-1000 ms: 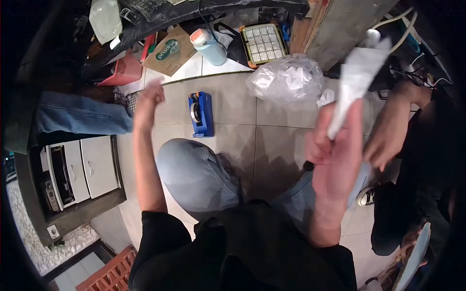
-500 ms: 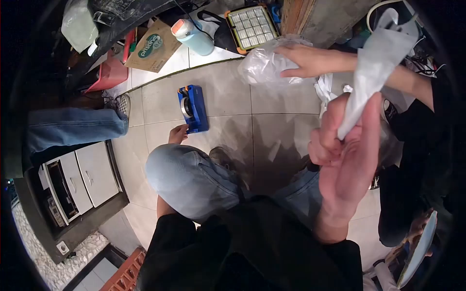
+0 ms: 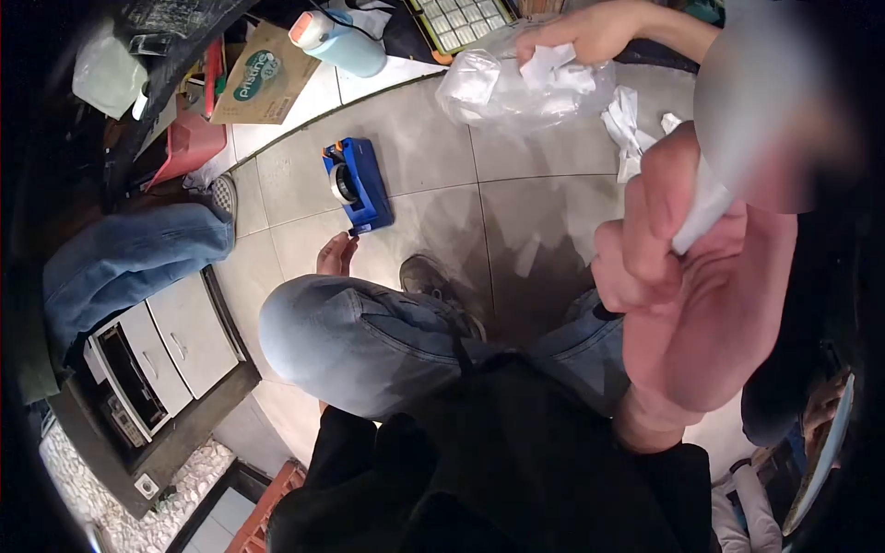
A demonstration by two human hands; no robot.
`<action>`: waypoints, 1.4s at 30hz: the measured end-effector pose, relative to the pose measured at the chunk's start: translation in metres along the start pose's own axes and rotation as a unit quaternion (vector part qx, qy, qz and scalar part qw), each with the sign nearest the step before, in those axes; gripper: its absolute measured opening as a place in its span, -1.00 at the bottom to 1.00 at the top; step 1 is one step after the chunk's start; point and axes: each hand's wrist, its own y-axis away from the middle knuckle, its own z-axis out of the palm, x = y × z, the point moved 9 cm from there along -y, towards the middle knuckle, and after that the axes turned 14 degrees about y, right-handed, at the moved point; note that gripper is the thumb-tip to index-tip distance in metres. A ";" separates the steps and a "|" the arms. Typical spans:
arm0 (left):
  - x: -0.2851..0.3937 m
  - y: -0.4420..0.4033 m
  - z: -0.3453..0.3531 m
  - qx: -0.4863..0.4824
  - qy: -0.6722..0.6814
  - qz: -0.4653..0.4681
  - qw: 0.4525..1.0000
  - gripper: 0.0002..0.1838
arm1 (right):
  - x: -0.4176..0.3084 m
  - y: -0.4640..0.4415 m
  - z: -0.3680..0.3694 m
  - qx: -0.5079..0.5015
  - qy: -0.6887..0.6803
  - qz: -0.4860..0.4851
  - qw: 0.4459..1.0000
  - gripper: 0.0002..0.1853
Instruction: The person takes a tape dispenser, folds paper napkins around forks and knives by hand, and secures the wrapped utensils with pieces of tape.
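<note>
White paper (image 3: 705, 205) sits pinched in the right hand (image 3: 693, 300).

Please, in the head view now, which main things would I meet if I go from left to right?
Pink bin → brown cardboard → blue tape dispenser → plastic bag → right hand.

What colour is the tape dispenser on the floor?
The tape dispenser is mostly blue, with some orange at one end, best seen in the head view.

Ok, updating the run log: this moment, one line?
left hand: at blue tape dispenser; right hand: holds white paper; co-worker's hand: at plastic bag
</note>
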 end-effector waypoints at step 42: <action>0.100 0.134 0.165 -0.048 -0.299 0.337 0.891 -0.78 | 0.015 -0.005 0.020 -0.044 0.001 0.027 0.999 -0.41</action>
